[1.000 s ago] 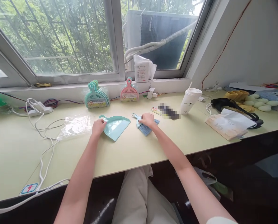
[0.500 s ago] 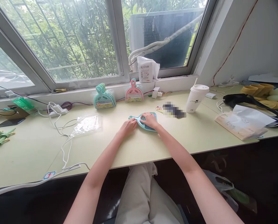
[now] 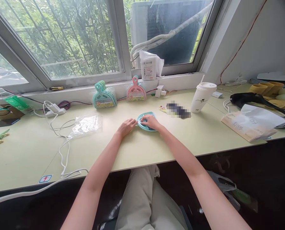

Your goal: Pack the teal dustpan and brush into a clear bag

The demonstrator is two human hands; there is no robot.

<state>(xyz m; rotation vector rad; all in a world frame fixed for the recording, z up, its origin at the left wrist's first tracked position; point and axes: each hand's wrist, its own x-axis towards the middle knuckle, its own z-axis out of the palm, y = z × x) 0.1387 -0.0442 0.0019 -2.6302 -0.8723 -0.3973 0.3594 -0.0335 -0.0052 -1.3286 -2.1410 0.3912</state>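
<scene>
Teal dustpan (image 3: 149,114) with the small brush (image 3: 147,121) seated in it sits flat on the pale green table (image 3: 204,134), mid-desk, just ahead of me. Right hand (image 3: 152,122) is on top, fingers curled down, pressing the brush into the pan. Left hand (image 3: 126,126) lies flat with fingers together, fingertips touching the pan's left edge; it grips nothing. Can't tell if the brush is clipped fully home, since the right hand hides most of it. Risk as I see it: uneven pressure could pop the brush back out or skate the pan sideways on the smooth top, because the left hand only braces one edge. Empty clear bag (image 3: 86,124) lies to the left, near the white cables (image 3: 61,140). Packed teal sets (image 3: 103,97) and a pink set (image 3: 136,91) lean against the sill. Paper cup (image 3: 202,97) is well off to the right.
</scene>
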